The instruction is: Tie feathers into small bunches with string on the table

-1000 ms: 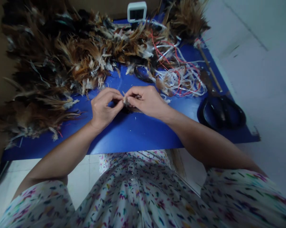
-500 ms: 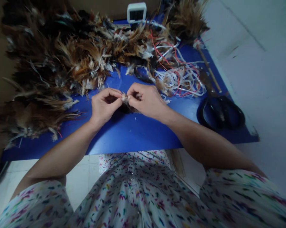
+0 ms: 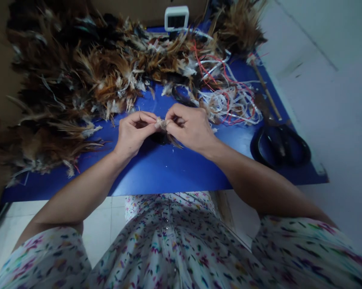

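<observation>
A small bunch of feathers [image 3: 162,125], pale and fluffy at its base with dark tips hanging below, is pinched between my two hands above the blue table [image 3: 157,172]. My left hand [image 3: 135,130] grips its pale end between thumb and forefinger. Closed on the bunch from the other side is my right hand [image 3: 190,127], fingers curled in. Part of the bunch is hidden behind the right fingers. Beyond the hands lies a large heap of brown and black feathers [image 3: 99,68]. A tangle of white and red plastic string [image 3: 232,105] rests just past my right hand.
Black-handled scissors [image 3: 280,146] lie at the table's right side. Behind them a stick [image 3: 265,86] carries a feather duster head [image 3: 239,28]. A white-framed device [image 3: 176,18] stands at the back. More feathers [image 3: 42,146] spread over the left edge.
Both hands have shifted very slightly right along with the view. The right fingers have moved a little on the bunch, and more dark feather tips show below them.
</observation>
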Motion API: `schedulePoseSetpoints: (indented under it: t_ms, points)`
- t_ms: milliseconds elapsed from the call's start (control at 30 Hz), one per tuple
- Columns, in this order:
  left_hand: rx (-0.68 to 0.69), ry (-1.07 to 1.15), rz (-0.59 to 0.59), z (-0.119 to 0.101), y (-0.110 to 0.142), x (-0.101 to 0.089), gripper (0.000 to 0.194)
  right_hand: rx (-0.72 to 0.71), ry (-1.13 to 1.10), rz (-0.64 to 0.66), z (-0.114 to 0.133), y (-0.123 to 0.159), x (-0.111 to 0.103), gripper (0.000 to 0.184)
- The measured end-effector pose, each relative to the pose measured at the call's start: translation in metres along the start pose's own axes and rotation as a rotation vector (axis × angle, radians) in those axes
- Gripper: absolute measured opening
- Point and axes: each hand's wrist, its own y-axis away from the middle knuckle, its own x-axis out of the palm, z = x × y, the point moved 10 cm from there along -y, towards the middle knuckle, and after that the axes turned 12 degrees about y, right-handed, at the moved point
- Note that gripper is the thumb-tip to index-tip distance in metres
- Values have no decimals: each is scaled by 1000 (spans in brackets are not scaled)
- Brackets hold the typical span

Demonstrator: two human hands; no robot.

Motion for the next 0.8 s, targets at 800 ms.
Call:
schedulePoseSetpoints:
  t_ms: [800]
  points:
    - [-350,444,-102,13,9,9,38,-143,54,-194,6,1,-16,12]
